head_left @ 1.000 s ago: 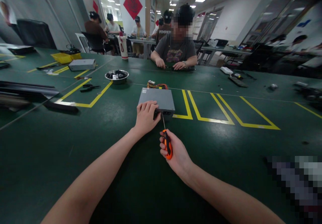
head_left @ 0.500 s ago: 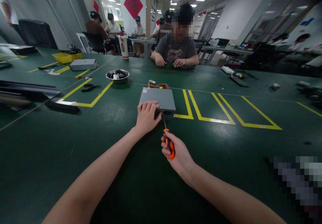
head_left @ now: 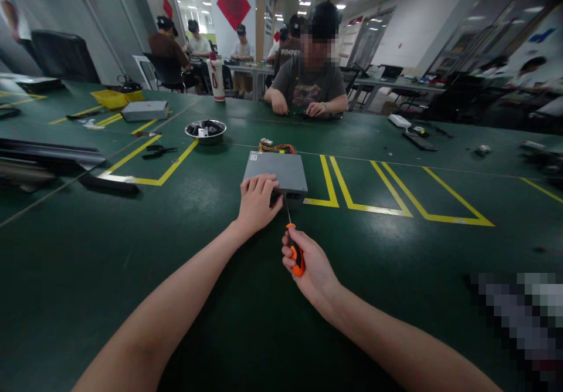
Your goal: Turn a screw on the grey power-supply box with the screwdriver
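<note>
Right hand: the right hand (head_left: pixel 311 258), nearest the viewer, wraps its fingers around the handle of an orange and black screwdriver (head_left: pixel 297 257), thumb laid along the upper end of the grip.
Screwdriver: tilted slightly, its thin shaft runs up and away to the near face of a gray metal box (head_left: pixel 281 169); whether the tip sits in a screw or only touches the face is too small to tell.
Left hand: the left hand (head_left: pixel 258 205) grasps the box's near left corner, fingers over the top and thumb down by the front face, close beside the shaft.
Box: it lies flat on the green table (head_left: pixel 229 316), straight ahead of both hands, with a white label (head_left: pixel 254 156) at its far left corner.
Yellow tape: outlines (head_left: pixel 382 211) mark the tabletop right of the box, with another at left.
Cables: a bundle of colored wires (head_left: pixel 285 149) rests behind the box's far edge.
Bowl: a shiny metal bowl (head_left: pixel 206 141) stands beyond and left of the box, dark pieces inside.
Far left: a second gray box (head_left: pixel 145 111) lies near a yellow tray (head_left: pixel 108 101).
Opposite side: a person in a gray shirt (head_left: pixel 308 84) sits facing this way, both hands at the table edge.
</note>
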### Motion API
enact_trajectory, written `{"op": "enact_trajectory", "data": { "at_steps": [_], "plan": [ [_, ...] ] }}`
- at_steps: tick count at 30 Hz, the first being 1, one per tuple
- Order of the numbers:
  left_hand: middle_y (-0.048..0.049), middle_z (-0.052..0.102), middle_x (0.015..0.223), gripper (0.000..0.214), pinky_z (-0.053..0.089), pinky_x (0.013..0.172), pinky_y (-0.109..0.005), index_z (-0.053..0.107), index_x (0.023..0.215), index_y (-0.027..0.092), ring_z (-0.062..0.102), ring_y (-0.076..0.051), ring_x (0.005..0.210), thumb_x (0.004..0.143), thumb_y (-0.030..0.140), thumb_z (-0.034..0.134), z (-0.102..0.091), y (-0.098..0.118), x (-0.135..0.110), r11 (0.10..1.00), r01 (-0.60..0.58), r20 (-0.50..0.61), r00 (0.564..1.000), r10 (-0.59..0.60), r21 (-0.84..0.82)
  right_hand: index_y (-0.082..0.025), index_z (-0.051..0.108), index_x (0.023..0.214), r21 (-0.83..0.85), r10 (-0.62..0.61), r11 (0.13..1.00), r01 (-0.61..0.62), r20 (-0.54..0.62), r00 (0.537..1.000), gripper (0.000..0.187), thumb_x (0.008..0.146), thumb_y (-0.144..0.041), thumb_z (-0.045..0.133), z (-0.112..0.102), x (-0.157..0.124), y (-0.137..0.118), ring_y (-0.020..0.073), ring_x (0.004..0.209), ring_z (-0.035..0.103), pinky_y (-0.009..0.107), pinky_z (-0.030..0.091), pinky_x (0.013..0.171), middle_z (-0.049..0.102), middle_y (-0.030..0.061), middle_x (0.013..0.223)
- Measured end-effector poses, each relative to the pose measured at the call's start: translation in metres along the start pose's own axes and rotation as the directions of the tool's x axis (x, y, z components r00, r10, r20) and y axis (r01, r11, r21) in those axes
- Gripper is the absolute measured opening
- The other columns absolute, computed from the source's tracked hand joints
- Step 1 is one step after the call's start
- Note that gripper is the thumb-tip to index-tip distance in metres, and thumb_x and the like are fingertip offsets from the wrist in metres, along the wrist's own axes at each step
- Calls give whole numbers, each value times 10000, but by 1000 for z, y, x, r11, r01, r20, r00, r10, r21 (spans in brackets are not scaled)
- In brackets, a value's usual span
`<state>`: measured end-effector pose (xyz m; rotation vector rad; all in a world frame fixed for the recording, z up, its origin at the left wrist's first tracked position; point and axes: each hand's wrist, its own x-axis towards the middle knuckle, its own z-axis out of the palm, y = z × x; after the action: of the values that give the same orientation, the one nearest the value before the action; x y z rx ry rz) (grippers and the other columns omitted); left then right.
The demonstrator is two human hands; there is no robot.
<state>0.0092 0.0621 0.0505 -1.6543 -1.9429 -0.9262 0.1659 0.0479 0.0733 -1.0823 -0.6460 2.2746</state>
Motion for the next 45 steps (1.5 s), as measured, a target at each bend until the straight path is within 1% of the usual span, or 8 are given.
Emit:
{"op": "enact_trajectory", "data": {
  "at_steps": [4, 7, 14, 20, 26, 32, 41, 45],
  "plan": [
    [-50, 568, 1161, 211, 286, 921, -403, 498, 978, 214, 467, -222, 1112, 780, 264, 549, -1, 0, 0, 1000, -3, 1, 1000, 3, -1, -129, 597, 830, -5, 47, 999, -47, -8, 999, 212, 850, -307, 483, -2, 1, 1, 51, 520, 465, 152, 380, 439, 522, 8, 696],
    [-51, 566, 1164, 206, 287, 917, -402, 498, 973, 212, 466, -224, 1113, 781, 268, 548, -1, 0, 0, 1000, -2, 0, 1000, 2, 1, -123, 608, 872, -8, 79, 997, -79, -1, 997, 257, 870, -317, 439, -2, 2, 1, 50, 508, 454, 153, 376, 430, 513, 9, 682],
    [-60, 563, 1164, 206, 288, 925, -403, 504, 975, 209, 461, -229, 1116, 780, 264, 543, 0, 0, 0, 1000, 6, 2, 1000, -6, -6, -155, 572, 777, -2, 38, 999, -38, -5, 999, 69, 780, -223, 581, -2, 3, 1, 46, 517, 457, 134, 337, 405, 530, -4, 700],
    [-58, 566, 1158, 197, 290, 916, -410, 505, 964, 212, 467, -235, 1108, 779, 265, 546, -1, 1, 1, 1000, 4, 1, 1000, -4, 0, -141, 610, 879, -4, 93, 996, -93, 31, 995, 231, 848, -324, 473, -4, 3, 2, 56, 524, 468, 156, 378, 436, 528, 10, 690],
    [-52, 569, 1154, 209, 286, 921, -409, 500, 972, 215, 467, -227, 1109, 778, 272, 552, 0, 0, 1, 1000, 7, 1, 1000, -7, -1, -155, 580, 795, 12, 56, 998, -56, 13, 998, 106, 780, -260, 576, -3, 4, 1, 43, 499, 447, 134, 309, 385, 528, -8, 683],
    [-55, 565, 1157, 192, 289, 915, -406, 497, 959, 217, 465, -228, 1111, 778, 256, 549, -2, 2, 1, 1000, 18, 0, 1000, -18, -10, -125, 609, 816, -1, 62, 998, -62, 18, 998, 257, 844, -346, 482, -4, 3, -2, 52, 516, 458, 152, 369, 422, 521, 7, 677],
    [-51, 565, 1158, 191, 280, 916, -408, 496, 962, 216, 464, -226, 1111, 784, 265, 545, -2, 3, 1, 1000, 25, 9, 1000, -25, -8, -112, 613, 830, 25, 96, 995, -97, 47, 994, 265, 849, -329, 463, -2, 2, -3, 45, 494, 427, 144, 328, 400, 506, 4, 655],
    [-53, 562, 1161, 198, 284, 912, -408, 496, 967, 218, 463, -229, 1110, 780, 259, 547, -2, 3, 1, 999, 31, 7, 999, -31, -11, -116, 619, 823, -22, 94, 995, -92, 55, 994, 279, 827, -367, 497, -8, -3, -2, 42, 495, 429, 146, 340, 414, 511, 1, 661]
  ]
}}
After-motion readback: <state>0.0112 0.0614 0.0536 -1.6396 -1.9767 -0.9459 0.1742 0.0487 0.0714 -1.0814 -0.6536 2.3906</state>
